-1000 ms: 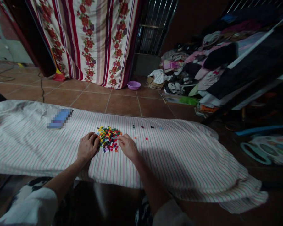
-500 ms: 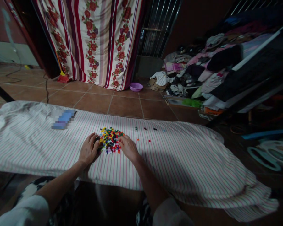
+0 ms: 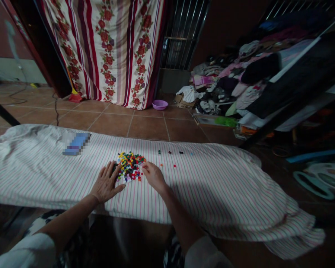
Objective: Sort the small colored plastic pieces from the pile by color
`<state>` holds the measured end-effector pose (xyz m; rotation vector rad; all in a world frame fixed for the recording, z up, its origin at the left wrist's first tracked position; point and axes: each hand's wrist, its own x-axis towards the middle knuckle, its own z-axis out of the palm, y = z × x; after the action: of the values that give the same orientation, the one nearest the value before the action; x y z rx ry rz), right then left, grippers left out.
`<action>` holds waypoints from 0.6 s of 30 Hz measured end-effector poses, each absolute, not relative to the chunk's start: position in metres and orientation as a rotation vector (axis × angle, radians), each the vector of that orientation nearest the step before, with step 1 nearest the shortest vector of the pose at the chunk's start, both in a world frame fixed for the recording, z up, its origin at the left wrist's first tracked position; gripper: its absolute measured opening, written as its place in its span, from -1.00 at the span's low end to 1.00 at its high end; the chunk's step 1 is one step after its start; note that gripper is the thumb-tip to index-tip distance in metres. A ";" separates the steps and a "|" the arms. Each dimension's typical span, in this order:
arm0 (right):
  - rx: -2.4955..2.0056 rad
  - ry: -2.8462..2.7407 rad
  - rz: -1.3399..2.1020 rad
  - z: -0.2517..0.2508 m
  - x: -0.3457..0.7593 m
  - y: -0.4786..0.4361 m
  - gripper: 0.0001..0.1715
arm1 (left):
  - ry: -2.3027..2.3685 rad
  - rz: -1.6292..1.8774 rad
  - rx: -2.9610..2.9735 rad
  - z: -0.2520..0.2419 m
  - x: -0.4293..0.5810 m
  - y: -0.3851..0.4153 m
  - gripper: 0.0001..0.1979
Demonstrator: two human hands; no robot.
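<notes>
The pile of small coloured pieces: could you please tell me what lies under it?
The pile lies on the striped cloth, between the left hand, flat on the cloth, and the right hand at its edge. Whatever the cloth covers is hidden.

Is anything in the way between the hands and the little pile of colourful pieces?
No, nothing visible is. The left hand lies flat on the striped cloth with its fingertips at the left edge of the pile of colourful pieces. The right hand is right at the pile's right edge.
</notes>
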<state>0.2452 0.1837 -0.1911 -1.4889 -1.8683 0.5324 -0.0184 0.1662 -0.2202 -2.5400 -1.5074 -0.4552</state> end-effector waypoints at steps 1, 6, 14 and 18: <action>-1.476 -1.846 0.560 -0.191 0.247 0.182 -0.84 | -1.513 -0.451 -2.535 -0.221 -0.018 0.167 -0.17; -1.465 -1.672 0.745 -0.192 0.260 0.173 -0.84 | -1.523 -0.512 -2.508 -0.223 -0.019 0.168 -0.23; -1.457 -1.473 0.782 -0.190 0.290 0.160 -0.77 | -1.530 -0.546 -2.512 -0.216 -0.019 0.167 -0.33; -1.438 -1.410 0.736 -0.186 0.311 0.160 -0.75 | -1.522 -0.559 -2.523 -0.214 -0.019 0.167 -0.34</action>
<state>0.3110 0.1599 -0.1857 -1.4384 -1.4098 0.7363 -0.0195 0.1671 -0.2136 -2.5232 -1.5216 -0.5585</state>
